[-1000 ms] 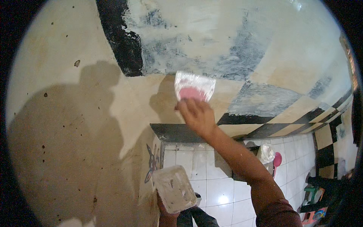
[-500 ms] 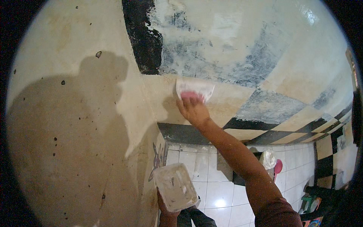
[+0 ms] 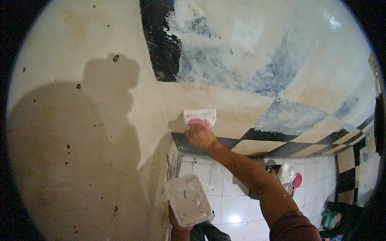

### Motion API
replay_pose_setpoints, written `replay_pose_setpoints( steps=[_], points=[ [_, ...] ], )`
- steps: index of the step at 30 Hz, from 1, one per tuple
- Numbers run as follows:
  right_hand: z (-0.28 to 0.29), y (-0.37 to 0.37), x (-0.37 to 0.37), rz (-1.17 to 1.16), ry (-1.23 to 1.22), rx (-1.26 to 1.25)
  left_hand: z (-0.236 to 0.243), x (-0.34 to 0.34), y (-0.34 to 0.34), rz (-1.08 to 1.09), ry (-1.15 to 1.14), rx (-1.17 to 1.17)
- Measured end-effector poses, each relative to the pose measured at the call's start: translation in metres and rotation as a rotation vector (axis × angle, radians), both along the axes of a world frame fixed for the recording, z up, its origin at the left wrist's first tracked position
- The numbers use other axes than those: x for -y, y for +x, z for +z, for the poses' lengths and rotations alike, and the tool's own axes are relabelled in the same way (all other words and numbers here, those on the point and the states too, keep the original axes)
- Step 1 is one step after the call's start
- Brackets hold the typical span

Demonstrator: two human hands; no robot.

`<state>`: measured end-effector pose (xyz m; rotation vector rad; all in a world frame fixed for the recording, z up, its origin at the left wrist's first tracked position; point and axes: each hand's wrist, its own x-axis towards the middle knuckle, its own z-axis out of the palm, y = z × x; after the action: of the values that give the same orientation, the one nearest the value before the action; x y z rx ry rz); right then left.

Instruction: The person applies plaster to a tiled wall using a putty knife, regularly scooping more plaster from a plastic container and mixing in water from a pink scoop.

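Observation:
My right hand (image 3: 201, 136) grips a pink scraper (image 3: 200, 119) with a white, filler-smeared blade against the beige band of the checkered wall (image 3: 229, 106), just above a dark square. My fingers are curled over the pink part. My left hand (image 3: 177, 223), low in the picture and mostly hidden, holds a rectangular container (image 3: 188, 200) smeared with whitish filler. Patchy white filler (image 3: 225, 40) covers much of the wall above the scraper, with dark paint showing through.
A plain beige wall (image 3: 60, 120) with small holes and my shadow is at left. Below are white floor tiles (image 3: 233, 211), a crumpled plastic bag (image 3: 286, 173), a pink scoop (image 3: 296, 180) and dark and green items (image 3: 329, 219) by a second checkered wall (image 3: 348, 176).
My right hand and scraper have moved down the wall toward the dark band. The view has shifted slightly, moving the walls rightward in the picture. My left hand still holds the container low down.

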<state>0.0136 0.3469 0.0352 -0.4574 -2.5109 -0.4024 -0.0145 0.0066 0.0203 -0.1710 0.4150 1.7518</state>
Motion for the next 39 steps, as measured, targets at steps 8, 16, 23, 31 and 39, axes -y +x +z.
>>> replay_pose_setpoints(
  steps=[8,16,23,31,39],
  points=[
    [0.183,-0.039,0.018,-0.028,0.175,-0.328,-0.007,0.012,-0.010,0.042,0.038,-0.022],
    [-0.038,0.037,0.018,-0.191,-0.617,-0.052,0.021,-0.025,-0.010,0.043,-0.056,-0.048],
    [0.101,0.117,0.122,-0.232,-1.201,-1.039,-0.008,-0.084,-0.023,-0.017,0.131,-0.139],
    [0.084,0.131,0.147,-0.145,-1.702,-1.273,0.041,-0.156,-0.006,-0.246,0.193,-0.171],
    [0.084,0.141,0.144,-0.236,-1.681,-1.134,0.016,-0.173,0.002,-0.265,0.224,-1.333]
  ],
)
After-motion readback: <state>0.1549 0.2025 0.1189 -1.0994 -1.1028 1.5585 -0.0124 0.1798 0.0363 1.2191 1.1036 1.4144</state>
